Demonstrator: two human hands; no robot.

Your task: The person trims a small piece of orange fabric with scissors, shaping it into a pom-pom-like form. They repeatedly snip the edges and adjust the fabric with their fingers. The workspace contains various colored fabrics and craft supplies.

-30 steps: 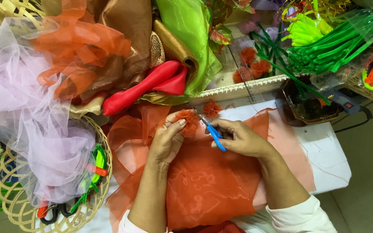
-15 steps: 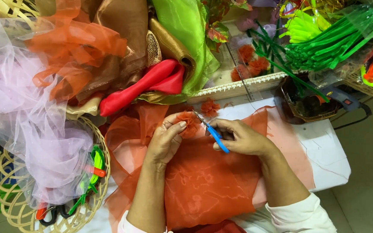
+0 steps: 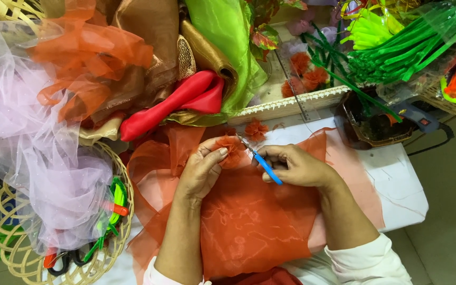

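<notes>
My left hand (image 3: 202,168) pinches a small orange fabric flower (image 3: 232,148) at the top of a sheer orange fabric sheet (image 3: 249,221) spread over the white table (image 3: 397,179). My right hand (image 3: 294,164) grips a thin blue-handled tool (image 3: 264,164), its metal tip touching the flower. A second small orange flower (image 3: 256,128) lies on the table just beyond the first.
Heaped fabrics sit behind: lilac tulle (image 3: 22,132), orange netting, brown, gold, red satin (image 3: 180,100), green organza. A wicker basket (image 3: 80,264) at left holds scissors. Green stems (image 3: 397,47) and a glue gun (image 3: 415,117) lie at right, more orange flowers (image 3: 307,74) beyond a ruler.
Both hands have stayed at the flower; my left fingers have shifted slightly around it and the tool tip has stayed at its edge.
</notes>
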